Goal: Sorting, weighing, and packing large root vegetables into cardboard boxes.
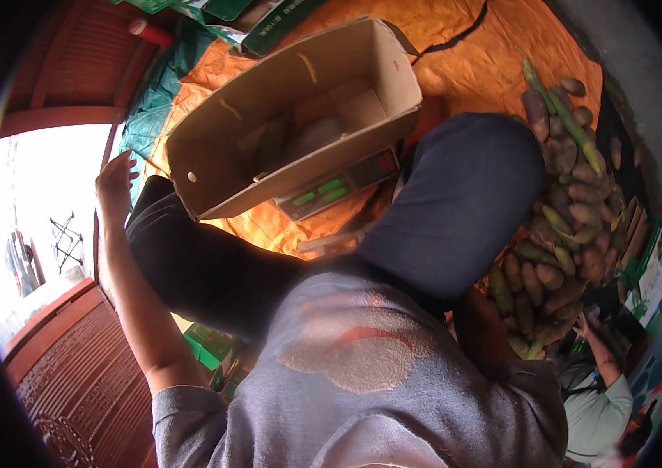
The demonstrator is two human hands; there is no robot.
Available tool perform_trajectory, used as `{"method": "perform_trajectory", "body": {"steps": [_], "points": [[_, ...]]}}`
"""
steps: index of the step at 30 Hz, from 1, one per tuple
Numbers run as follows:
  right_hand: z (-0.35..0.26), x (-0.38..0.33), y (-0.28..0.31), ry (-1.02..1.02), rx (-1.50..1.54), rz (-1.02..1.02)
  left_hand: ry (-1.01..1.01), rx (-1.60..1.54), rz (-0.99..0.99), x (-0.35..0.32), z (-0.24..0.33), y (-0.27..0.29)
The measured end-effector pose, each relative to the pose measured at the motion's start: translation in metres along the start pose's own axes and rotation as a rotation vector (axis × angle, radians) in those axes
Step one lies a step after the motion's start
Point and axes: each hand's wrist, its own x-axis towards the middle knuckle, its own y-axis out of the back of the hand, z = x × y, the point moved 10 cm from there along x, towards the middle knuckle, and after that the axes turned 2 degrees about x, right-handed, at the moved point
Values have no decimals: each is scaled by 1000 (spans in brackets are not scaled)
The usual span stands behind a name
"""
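Note:
My left hand [116, 184] is raised at the left, past my knee and beside the near-left end of an open cardboard box [253, 125]. Its fingers are stretched out, with nothing visible in them. The box rests on a digital scale [339, 191] with lit green displays. In its shadowed inside lie a long dark green thing [272, 144] and a paler rounded shape [319, 136], too dim to name. My right forearm [477, 327] goes down behind my right thigh, near a heap of oblong brown and green vegetables [573, 210]; that hand is hidden.
An orange sheet [502, 39] covers the ground, with a teal sheet [148, 125] at its left. Green cartons [269, 27] stand at the back, others [654, 285] at the right. Another person [600, 405] works beyond the heap. Red-brown carved wood [81, 359] is at the left.

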Motion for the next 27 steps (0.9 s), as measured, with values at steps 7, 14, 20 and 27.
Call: {"method": "perform_trajectory", "body": {"steps": [7,14,20,27], "points": [[-2,26,84,63,-24,-10,-287,-120,-10,18,86,10],[-1,22,268,42,-3,233,-444,148,-228,22,169,-48],[-303,-79,385,442,53,319,-487,322,-441,11,155,-90],[-585,-112,247,957,-457,14,-507,299,-404,23,149,-108]]}}
